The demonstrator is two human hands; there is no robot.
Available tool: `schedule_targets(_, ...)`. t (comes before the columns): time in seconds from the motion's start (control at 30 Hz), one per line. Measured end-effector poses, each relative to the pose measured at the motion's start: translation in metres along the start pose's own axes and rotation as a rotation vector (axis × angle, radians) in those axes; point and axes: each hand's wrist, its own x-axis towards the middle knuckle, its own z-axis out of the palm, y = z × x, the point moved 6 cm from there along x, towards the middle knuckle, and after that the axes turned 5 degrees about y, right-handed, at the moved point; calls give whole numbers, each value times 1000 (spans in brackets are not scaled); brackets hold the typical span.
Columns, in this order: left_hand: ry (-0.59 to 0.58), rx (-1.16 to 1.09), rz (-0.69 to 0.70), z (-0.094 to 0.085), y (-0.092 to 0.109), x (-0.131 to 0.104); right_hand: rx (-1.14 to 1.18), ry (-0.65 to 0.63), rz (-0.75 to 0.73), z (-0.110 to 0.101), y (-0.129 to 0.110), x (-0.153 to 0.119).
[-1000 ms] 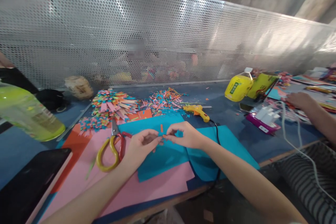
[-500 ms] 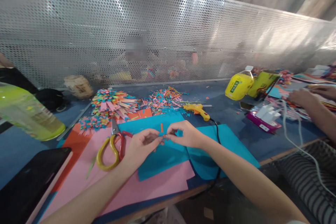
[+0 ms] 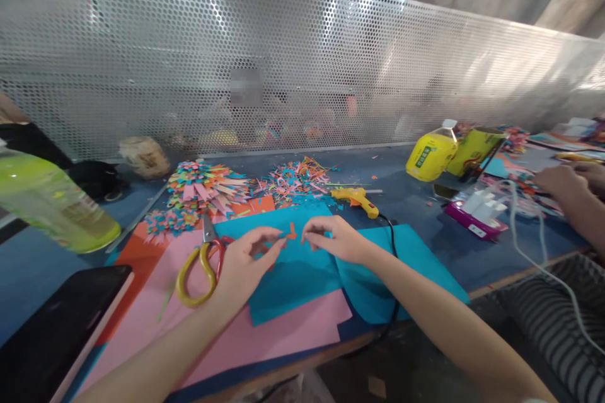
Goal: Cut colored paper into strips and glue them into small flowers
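Observation:
My left hand [image 3: 248, 259] pinches a tiny orange paper piece [image 3: 291, 236] between thumb and forefinger. It overlaps in view with a short orange strip on the blue paper [image 3: 302, 289], so I cannot tell exactly where one ends. Just to the right, my right hand [image 3: 331, 236] is loosely curled, its fingertips a little apart and seemingly holding nothing. Beneath both hands, the blue paper lies on a pink sheet [image 3: 265, 356]. Scissors [image 3: 201, 271] with yellow and red handles lie beside my left wrist.
Behind my hands are a fringed paper cluster [image 3: 203, 182], paper scraps [image 3: 300, 176] and a yellow glue gun [image 3: 355, 199] with a black cord. A phone [image 3: 66, 321] and green bottle [image 3: 57, 201] stand left; a yellow bottle [image 3: 430, 154], purple power strip [image 3: 475, 220] and another person's hands [image 3: 562, 182] are right.
My hands were together, fingertips meeting over a small piece; now they have drawn slightly apart, with the orange piece at my left fingertips. The other person's hands have shifted right.

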Motion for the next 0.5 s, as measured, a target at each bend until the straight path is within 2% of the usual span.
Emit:
schedule_targets(0.07, 64, 190, 247, -11, 16, 0, 65, -45, 66, 4, 5, 0)
schedule_targets(0.2, 20, 515, 866, -15, 46, -15, 231, -157, 120, 14, 7, -2)
schedule_targets(0.27, 32, 689, 1054, -13, 52, -24, 283, -186, 110, 17, 5, -3)
schedule_targets(0.37, 97, 842, 1174, -10, 58, -33, 324, -164, 101, 17, 5, -3)
schedule_targets(0.43, 101, 867, 1186, -8, 59, -36, 337, -130, 102, 17, 6, -3)
schedule_targets(0.5, 54, 860, 1154, -6, 56, -35, 342, -102, 102, 17, 6, -2)
